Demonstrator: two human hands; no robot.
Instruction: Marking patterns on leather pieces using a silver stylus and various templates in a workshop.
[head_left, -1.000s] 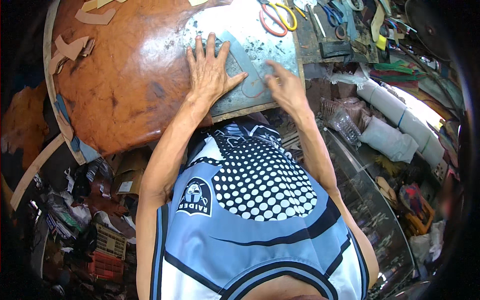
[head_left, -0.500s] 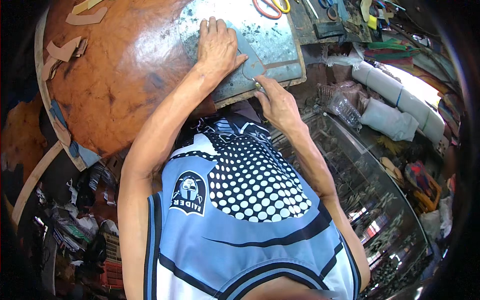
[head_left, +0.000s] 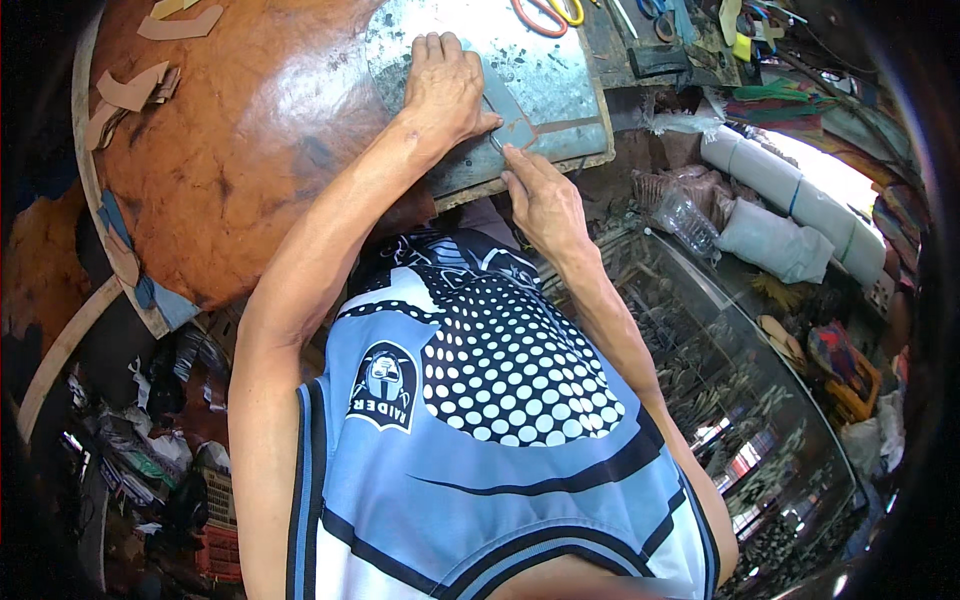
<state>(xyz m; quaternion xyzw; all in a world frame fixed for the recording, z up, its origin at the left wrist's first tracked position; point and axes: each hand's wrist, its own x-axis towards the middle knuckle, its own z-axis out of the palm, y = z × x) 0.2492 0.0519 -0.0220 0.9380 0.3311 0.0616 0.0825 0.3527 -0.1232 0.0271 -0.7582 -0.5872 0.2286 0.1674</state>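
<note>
The left hand (head_left: 443,90) lies on a flat gray shape (head_left: 513,122), fingers close together and thumb out, and the right hand (head_left: 545,195) has its finger and thumb by the shape's round end, but I cannot tell what they grip. The shape is on a shiny metal sheet (head_left: 565,85), near the front right corner of the tabletop (head_left: 84,130). Farther back are scissors (head_left: 545,34), and brown leather (head_left: 220,160) covers the left side.

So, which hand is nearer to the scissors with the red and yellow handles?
Left. The left hand is left of the scissors, slightly nearer the body; the right hand is farther back, by the metal sheet's near edge.
</note>
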